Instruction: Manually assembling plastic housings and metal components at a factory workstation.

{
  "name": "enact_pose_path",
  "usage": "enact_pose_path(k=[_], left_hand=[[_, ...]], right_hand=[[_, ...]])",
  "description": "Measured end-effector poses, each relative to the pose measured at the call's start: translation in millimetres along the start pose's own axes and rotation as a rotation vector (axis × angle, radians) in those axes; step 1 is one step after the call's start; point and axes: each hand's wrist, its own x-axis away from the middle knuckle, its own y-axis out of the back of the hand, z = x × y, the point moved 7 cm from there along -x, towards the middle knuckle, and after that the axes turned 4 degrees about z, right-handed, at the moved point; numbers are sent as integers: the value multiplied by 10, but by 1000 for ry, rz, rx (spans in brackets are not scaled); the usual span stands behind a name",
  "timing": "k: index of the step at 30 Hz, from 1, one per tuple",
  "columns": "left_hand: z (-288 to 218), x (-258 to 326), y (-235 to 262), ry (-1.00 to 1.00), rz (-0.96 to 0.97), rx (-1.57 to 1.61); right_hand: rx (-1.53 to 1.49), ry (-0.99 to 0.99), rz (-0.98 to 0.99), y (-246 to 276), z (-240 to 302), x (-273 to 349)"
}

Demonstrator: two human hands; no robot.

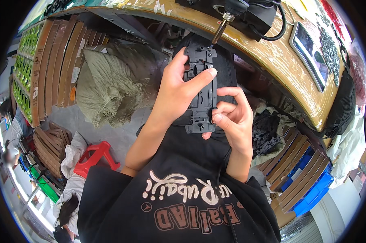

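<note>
We have the black plastic part (205,99) upright in our view, above our lap, just off the near edge of the workbench. Our left hand (182,83) is clamped on it, the thumb lying across its upper face and the fingers curled behind the left edge. Our right hand (237,117) is at the lower right edge, its thumb and a bent finger close together there; we cannot tell whether they pinch the edge or something small. Another fingertip shows below the bottom end. The bit of a power screwdriver (223,28) points down at the part's top end, though we cannot tell if it touches. On the wooden workbench (274,54) we see a phone (308,56) beside a pile of screws (330,50). Left of us stand a woven sack (104,85), brown trays (65,60) and a red stool (96,158); at right, more black pieces (267,131) and blue bins (314,196).
</note>
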Motion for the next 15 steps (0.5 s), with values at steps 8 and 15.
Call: enact_pose_path(k=[8, 15], left_hand=[[-2, -12, 22, -49, 10, -58], [24, -44, 52, -29, -16, -44]], right_hand=[[16, -8, 47, -30, 3, 17], [10, -25, 47, 23, -67, -42]])
